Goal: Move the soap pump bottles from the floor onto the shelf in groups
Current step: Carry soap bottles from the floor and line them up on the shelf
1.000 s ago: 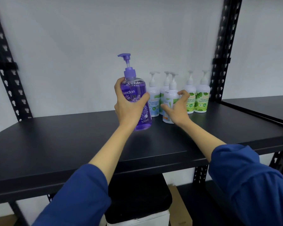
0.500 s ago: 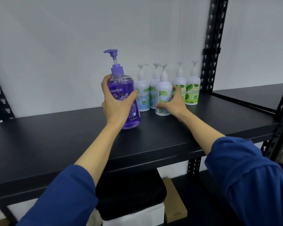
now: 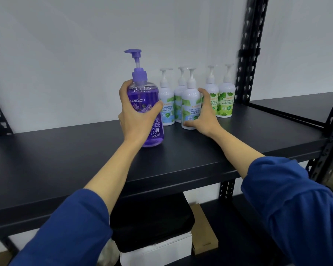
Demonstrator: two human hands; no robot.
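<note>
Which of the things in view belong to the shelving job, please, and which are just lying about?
Job:
- purple soap bottle, in the left hand
- front cool mint bottle, in the right hand's grip
- two more cool mint bottles
- two green-label bottles
- black shelf

Lying about:
- black case
- white box
- cardboard

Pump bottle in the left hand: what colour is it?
Purple, pump included; the purple bottle shows best in the head view, gripped by the left hand.

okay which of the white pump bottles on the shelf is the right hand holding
The front cool mint bottle, standing ahead of the other four white bottles. The right hand wraps its side.
</note>
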